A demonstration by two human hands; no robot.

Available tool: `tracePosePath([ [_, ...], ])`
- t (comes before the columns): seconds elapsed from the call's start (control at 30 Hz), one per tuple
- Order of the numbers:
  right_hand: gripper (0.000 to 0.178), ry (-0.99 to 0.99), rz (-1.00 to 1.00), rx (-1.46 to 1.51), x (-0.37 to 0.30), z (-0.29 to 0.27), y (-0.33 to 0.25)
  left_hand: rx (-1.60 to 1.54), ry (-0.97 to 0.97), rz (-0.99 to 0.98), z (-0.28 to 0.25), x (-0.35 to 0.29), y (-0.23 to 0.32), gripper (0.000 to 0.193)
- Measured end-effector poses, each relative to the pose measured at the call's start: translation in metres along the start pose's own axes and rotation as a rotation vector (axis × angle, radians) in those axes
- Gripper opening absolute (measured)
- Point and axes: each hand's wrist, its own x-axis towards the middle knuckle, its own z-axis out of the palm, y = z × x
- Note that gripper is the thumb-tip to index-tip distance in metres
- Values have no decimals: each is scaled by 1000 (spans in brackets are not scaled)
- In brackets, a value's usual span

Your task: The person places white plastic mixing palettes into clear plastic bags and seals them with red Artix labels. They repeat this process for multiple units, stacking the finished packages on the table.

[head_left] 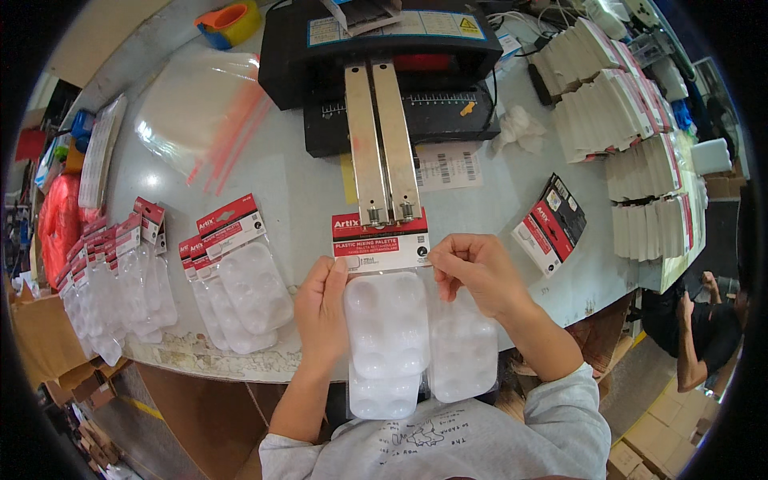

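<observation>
I'm grasping the left edge of a red-and-white header card [381, 250] with my left hand [322, 310], its thumb lying on the front, presumably because pinching there is stopping the card from skewing. My right hand [478, 270] is curling in at the card's right edge, thumb and fingertips drawn together; I cannot tell whether they are pinching the card or just resting against it. The card's upper part is sitting under the ends of two metal arms [372, 144] of the black machine [380, 48], probably so that its top edge is lining up with them. A white welled tray [386, 324] is hanging from the card toward my body, likely turned this way so that its bulk is staying clear of the arms. It is lying between my hands and a little below them, nearer the left, with another tray [384, 398] showing beneath its lower end. A separate bagged tray [462, 356] is lying just beside it, below my right hand. Carded packets [250, 292] are lying fanned on the tabletop [298, 218] to my left, perhaps for easy counting, while stacked cards [612, 108] are standing at the far right, seemingly leaving the middle for working.
</observation>
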Motion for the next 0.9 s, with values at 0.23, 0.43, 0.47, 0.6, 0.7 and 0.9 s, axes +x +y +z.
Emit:
tracePosePath([
  [0.23, 16, 37, -34, -53, 17, -1, 7, -52, 15, 108, 10, 16, -9, 24],
  [0.43, 14, 28, -109, -11, 25, 1, -5, -19, 123, 173, 18, 21, 0, 24],
  [0.47, 14, 31, -120, -3, 29, 2, -6, -72, 125, 216, 18, 27, -1, 24],
  [0.6, 14, 100, -169, -37, 37, 2, -1, -116, 95, 249, 15, 44, -13, 22],
  [0.7, 15, 89, -178, -46, 39, 3, 3, -120, 93, 256, 18, 44, -22, 22],
  [0.9, 28, 421, -515, -628, 16, -35, -20, 14, 128, 102, -24, 42, -4, 23],
])
